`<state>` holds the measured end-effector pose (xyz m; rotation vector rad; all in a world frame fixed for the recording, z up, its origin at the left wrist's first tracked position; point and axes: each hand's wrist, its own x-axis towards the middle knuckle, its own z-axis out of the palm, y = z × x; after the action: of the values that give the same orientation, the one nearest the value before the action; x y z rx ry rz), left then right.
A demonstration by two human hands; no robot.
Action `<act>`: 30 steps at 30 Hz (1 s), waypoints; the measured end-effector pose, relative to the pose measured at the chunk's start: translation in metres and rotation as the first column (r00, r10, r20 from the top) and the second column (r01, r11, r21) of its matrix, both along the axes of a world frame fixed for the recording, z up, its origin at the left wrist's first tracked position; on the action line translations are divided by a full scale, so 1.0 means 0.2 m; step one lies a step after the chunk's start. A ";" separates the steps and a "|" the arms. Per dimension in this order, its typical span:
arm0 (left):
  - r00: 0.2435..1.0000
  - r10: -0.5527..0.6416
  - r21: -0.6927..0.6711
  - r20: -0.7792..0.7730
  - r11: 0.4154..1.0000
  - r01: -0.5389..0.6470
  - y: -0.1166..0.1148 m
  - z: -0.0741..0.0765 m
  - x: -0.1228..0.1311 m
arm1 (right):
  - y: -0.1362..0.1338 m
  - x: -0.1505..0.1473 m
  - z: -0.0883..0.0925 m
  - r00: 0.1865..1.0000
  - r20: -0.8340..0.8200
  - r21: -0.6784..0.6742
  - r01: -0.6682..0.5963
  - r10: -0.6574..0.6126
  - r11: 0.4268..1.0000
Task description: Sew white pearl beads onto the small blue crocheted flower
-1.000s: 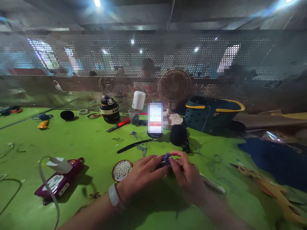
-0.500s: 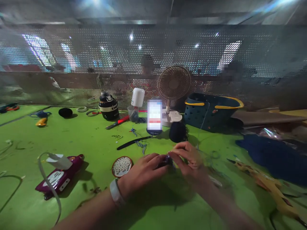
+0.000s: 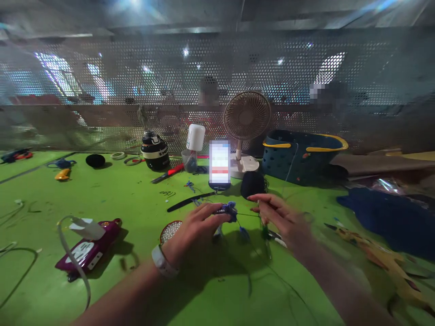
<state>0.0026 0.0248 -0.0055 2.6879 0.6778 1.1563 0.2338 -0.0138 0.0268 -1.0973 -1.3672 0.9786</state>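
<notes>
Pinching a blue yarn piece (image 3: 229, 211), the left hand (image 3: 193, 231) half-covers the bead dish (image 3: 167, 231); the right hand (image 3: 280, 218) pinches thread (image 3: 246, 214).

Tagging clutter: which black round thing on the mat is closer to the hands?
The black ball beside the phone, just beyond the right hand; the flatter black disc lies far left.

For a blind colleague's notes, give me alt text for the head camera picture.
Over a green table, the left hand pinches a small blue yarn piece; a thin thread runs from it to the right hand. A bead dish, phone and fan sit nearby.
</notes>
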 end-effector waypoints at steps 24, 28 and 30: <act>0.986 0.022 0.074 0.168 0.997 -0.035 0.07 -0.05 -0.01 | 0.01 -0.05 -0.12 0.952 0.239 -0.052 -0.185 0.192 0.981; 0.986 -0.019 0.044 0.166 0.999 0.012 0.05 -0.05 -0.01 | 0.01 -0.05 -0.12 0.954 0.245 -0.037 -0.165 0.169 0.986; 0.985 -0.035 0.044 0.167 0.999 0.028 0.05 -0.05 -0.01 | 0.02 -0.06 -0.13 0.953 0.256 -0.027 -0.158 0.160 0.987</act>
<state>0.0009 0.0347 -0.0150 2.5861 0.5893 1.3833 0.2227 -0.0106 0.0014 -1.1638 -1.6856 0.9808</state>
